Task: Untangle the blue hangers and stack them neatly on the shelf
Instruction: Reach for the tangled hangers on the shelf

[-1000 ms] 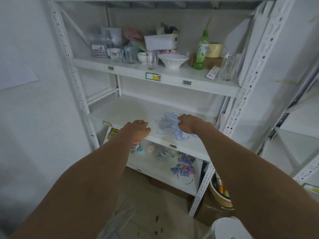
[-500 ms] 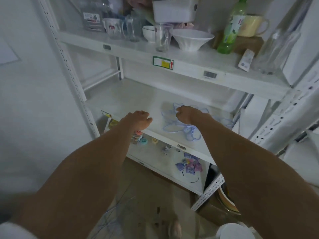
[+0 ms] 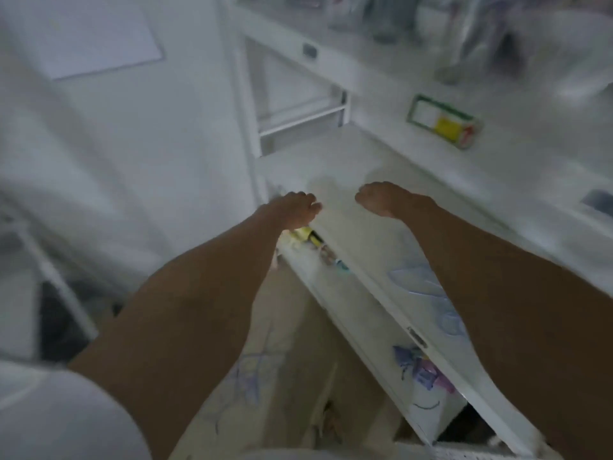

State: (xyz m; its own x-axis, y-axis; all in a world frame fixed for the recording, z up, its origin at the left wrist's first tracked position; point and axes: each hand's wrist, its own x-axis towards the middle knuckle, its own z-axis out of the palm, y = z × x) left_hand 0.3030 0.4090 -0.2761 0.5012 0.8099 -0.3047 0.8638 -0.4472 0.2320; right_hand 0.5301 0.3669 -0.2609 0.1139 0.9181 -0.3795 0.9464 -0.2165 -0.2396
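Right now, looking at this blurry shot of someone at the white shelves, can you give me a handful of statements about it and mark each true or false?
1. Both hands are held over the middle shelf. True.
2. The right hand is gripping the blue hangers. False: the hangers lie on the shelf beside the right forearm, nearer the camera than the hand, and the hand holds nothing visible.
3. The left hand is near the shelf's front left corner. True.
4. The person wears long dark sleeves. False: both forearms are bare.
5. A green-bordered label is stuck on the front edge of the shelf above. True.
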